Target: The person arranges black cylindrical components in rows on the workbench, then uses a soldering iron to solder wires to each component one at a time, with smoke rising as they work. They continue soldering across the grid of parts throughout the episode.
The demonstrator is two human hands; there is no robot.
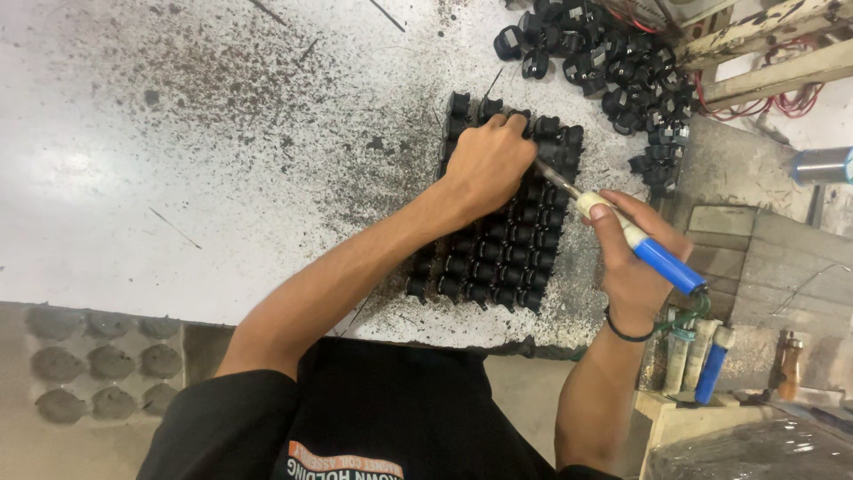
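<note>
A block of several small black parts [503, 251] stands in rows on the stained white table [178, 160]. My left hand [487, 164] rests as a closed fist on the top rows, and I cannot tell if it holds anything. My right hand [633, 258] grips a soldering iron with a blue and cream handle [647, 249]. Its metal tip [554, 177] reaches the parts just beside my left hand.
A loose heap of the same black parts [613, 62] lies at the far right of the table, next to wooden slats and red wires [782, 102]. Two more irons [702, 356] stand in a holder at the right. A grey moulded tray [98, 364] sits at lower left.
</note>
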